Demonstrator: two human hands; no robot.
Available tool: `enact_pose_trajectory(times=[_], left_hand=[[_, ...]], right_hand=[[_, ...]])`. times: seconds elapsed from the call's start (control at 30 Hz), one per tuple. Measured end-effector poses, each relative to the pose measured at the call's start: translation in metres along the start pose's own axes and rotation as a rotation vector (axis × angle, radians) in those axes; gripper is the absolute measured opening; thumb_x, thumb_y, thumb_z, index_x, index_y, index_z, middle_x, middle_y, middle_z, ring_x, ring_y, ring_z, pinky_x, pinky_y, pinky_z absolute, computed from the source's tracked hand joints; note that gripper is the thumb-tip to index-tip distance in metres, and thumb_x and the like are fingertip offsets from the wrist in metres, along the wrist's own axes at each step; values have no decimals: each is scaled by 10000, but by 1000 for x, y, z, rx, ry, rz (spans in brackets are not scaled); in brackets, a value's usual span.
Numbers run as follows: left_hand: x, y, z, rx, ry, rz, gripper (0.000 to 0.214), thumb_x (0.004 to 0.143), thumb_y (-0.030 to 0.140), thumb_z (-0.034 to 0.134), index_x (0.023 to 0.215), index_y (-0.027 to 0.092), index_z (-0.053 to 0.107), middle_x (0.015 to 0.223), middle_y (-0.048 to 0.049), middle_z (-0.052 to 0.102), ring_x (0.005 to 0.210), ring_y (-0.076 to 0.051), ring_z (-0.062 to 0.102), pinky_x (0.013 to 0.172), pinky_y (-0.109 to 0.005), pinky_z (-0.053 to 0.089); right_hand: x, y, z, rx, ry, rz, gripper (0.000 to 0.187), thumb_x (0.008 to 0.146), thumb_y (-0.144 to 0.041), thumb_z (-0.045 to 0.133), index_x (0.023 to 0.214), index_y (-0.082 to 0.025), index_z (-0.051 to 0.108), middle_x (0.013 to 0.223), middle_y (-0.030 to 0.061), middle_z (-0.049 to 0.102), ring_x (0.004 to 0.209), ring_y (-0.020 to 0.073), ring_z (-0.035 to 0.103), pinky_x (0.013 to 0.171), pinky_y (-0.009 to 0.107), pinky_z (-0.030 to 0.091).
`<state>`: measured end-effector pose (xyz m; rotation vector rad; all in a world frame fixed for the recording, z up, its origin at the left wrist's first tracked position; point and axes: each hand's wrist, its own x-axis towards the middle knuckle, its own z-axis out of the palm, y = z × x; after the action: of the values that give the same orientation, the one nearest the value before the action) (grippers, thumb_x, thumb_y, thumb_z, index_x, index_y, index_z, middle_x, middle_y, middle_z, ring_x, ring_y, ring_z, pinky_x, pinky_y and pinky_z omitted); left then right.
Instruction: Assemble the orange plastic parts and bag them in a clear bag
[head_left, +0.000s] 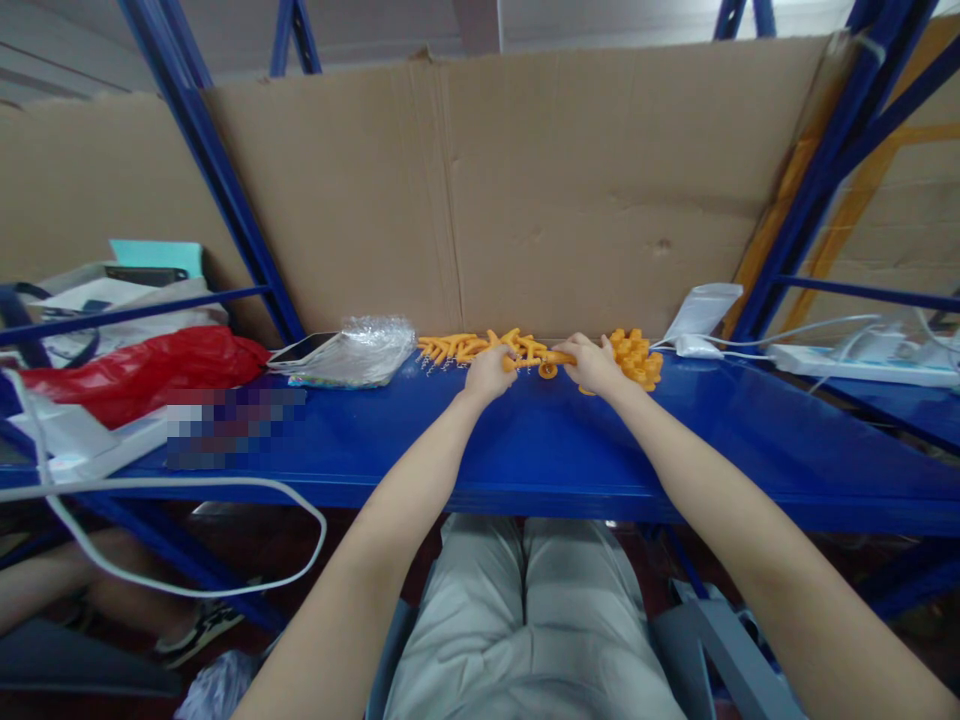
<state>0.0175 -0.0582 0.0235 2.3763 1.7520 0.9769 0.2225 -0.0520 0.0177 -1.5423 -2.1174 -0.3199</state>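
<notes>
Near the back of the blue shelf, my left hand is closed round one end of an orange plastic rod-like piece. Farther right, my right hand grips the other end, its fingers wrapped over it. The piece's exact kind is partly hidden by the fingers. Beside and behind my left hand lie several orange branched pieces with small metal hooks or wires at their lower edge. Just below the held piece is a small round orange part. A cluster of knobbly orange pieces sits against the right side of my right hand.
The blue shelf has a cardboard backing. Left are clear plastic bags, a red bag and a looping white cable. At right lie a white packet and a power strip. Another person's leg shows lower left.
</notes>
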Motion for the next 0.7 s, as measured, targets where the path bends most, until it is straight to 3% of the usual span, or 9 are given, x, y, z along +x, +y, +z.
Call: enact_pose_trajectory(times=[0.27, 0.5, 0.7], left_hand=[[1, -1, 2, -34, 23, 39, 285, 775, 119, 626, 1046, 175, 693, 998, -67, 737, 1001, -229, 677, 892, -296, 497], [0, -1, 2, -44, 39, 44, 268, 791, 119, 615, 1044, 166, 686, 1015, -73, 733, 1010, -223, 673, 902, -297, 492], [0, 0, 1, -61, 26, 54, 275, 791, 108, 600, 1044, 177, 682, 1008, -68, 732, 997, -217, 671, 908, -303, 494]], right_hand=[[1, 0, 4, 43, -6, -60, 468, 853, -122, 522, 1269, -296, 647, 1218, 82, 618, 1134, 274, 601, 1103, 664, 254], [3, 2, 3, 112, 11, -104, 468, 843, -187, 563, 1306, -225, 616, 1259, 115, 615, 1119, 294, 623, 957, 474, 482], [4, 4, 4, 96, 40, -120, 425, 828, -186, 578, 1249, -223, 628, 1235, 113, 632, 1126, 308, 621, 937, 489, 489]])
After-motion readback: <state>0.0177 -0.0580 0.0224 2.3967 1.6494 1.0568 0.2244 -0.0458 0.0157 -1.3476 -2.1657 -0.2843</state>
